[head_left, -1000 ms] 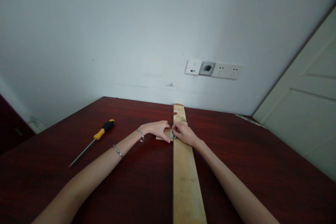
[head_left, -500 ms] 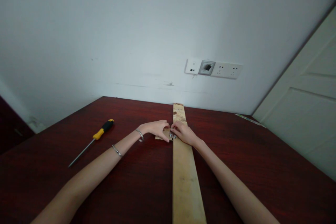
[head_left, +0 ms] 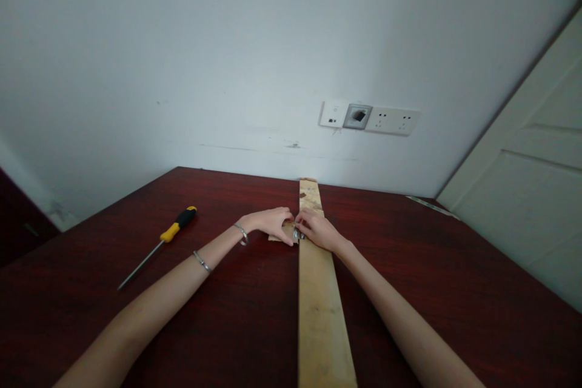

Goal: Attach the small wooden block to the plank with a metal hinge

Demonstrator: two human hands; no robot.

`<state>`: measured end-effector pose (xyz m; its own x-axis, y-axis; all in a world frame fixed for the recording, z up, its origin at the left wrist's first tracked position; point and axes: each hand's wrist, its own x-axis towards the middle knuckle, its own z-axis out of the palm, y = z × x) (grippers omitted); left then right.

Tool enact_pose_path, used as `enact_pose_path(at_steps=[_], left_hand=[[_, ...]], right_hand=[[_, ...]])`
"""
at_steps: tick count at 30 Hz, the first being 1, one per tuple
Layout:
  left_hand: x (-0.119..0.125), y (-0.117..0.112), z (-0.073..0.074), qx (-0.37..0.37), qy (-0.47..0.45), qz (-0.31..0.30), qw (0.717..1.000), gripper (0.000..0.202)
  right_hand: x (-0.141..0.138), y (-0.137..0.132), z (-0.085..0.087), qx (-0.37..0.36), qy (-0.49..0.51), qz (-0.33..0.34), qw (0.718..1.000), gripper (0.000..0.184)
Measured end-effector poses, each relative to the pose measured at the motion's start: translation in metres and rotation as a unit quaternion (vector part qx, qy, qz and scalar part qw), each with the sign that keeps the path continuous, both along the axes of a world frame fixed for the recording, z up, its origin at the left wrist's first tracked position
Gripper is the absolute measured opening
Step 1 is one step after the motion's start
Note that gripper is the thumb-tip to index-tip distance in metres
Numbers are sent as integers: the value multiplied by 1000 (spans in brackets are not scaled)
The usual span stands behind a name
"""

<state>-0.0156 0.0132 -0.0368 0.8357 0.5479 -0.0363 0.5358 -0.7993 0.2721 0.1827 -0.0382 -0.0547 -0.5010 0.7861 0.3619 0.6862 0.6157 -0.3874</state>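
Note:
A long pale wooden board (head_left: 321, 309) lies on the dark red tabletop, running away from me to the wall. Against its left edge is a short wooden piece (head_left: 275, 238), partly under my left hand (head_left: 273, 220), whose thumb and fingers curve apart with a gap between them. A small shiny metal part (head_left: 296, 234), perhaps a hinge, sits where the two pieces meet. My right hand (head_left: 316, 229) rests over the board with thumb and fingertips pinched together just above the metal. Whatever is in that pinch is too small to make out.
A yellow and black screwdriver (head_left: 170, 232) lies on the tabletop (head_left: 218, 327) at left, its tip toward me. Wall sockets (head_left: 391, 120) sit above the table's back edge. A thin pale strip (head_left: 431, 207) is at the back right, near a white door (head_left: 541, 194).
Both hands keep almost the same place; the right fingertips shift very slightly over the metal part. Board and screwdriver stay put.

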Motion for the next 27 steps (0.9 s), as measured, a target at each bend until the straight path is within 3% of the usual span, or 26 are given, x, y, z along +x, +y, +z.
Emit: enact_pose_path(at_steps=[12,27], left_hand=[[-2,5,-5,-9,-9,-9,1000,67],[0,0,1,-6,-4,-12,1000,68]], right_hand=[[4,8,-4,-51,98,3,994,7],[1,9,-9,-37,96,-28,994,6]])
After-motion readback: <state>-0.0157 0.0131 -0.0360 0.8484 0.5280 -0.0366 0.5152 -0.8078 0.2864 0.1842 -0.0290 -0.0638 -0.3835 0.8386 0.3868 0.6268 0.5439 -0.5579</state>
